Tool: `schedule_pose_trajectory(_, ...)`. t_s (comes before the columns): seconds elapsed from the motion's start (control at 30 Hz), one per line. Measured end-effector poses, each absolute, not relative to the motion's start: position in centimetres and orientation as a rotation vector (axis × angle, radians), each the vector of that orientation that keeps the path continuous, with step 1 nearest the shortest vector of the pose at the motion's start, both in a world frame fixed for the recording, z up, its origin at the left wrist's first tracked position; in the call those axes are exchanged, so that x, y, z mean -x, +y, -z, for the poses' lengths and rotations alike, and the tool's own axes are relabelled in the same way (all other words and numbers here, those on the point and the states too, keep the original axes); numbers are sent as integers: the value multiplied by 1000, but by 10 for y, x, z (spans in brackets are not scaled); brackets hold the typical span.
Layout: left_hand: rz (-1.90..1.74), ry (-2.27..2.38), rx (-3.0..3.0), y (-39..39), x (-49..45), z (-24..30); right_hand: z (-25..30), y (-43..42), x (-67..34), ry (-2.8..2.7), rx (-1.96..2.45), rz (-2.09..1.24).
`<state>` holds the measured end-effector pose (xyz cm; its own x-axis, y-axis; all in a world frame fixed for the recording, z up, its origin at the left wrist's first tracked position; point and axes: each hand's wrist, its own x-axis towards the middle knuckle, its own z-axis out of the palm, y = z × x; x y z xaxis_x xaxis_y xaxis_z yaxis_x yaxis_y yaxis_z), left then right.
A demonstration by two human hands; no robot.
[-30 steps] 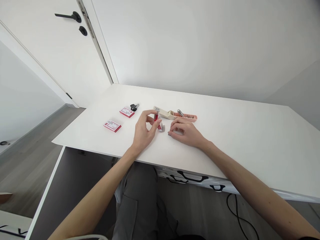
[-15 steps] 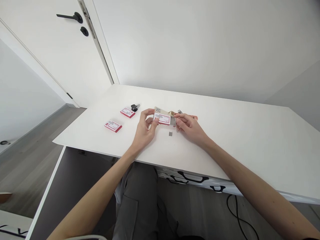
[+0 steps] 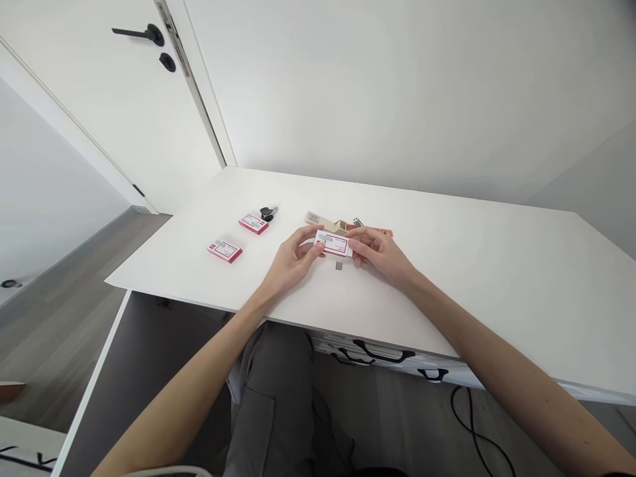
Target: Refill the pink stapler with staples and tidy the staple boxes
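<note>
Just above the table [image 3: 472, 265], before the stapler [image 3: 332, 226], the box [image 3: 336, 244] is pinched at its ends by left hand [image 3: 293, 260] and right hand [image 3: 380, 252], lowered toward the loose strip [image 3: 338, 265] since a moment ago, its tray seemingly slid shut

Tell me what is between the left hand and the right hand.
In the head view, a red and white box spans the gap, left hand and right hand holding its ends; a grey strip lies beneath.

The box [image 3: 336, 245] partly hides what may be a stapler [image 3: 325, 223].
</note>
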<state>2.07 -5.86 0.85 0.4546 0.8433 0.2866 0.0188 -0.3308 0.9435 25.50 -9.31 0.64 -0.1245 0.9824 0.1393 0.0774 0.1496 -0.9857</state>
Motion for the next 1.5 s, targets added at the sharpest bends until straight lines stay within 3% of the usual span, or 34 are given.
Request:
schedule_pose_trajectory(0.67, -793, 688, -1686, -66, -20, -15, -6, -93, -258, -1391, 974, -1215)
schedule_pose_trajectory(1.03, -1249, 1203, -2213, -55, 9, -11, -9, -95, -257, -1364, 1078, -1151)
schedule_pose_trajectory(1.2, -1004, 1314, -2639, -33, 76, -24, -7, -97, -254, -1486, 1112, -1136)
schedule_pose_trajectory(1.4, -616, 1434, -2732, 5, 143, -44, -10, -100, -253, -1525, 1136, -1127)
schedule_pose_trajectory(1.5, -598, 1549, -2684, 12, 154, -48, -9, -99, -255, -1526, 1151, -1111)
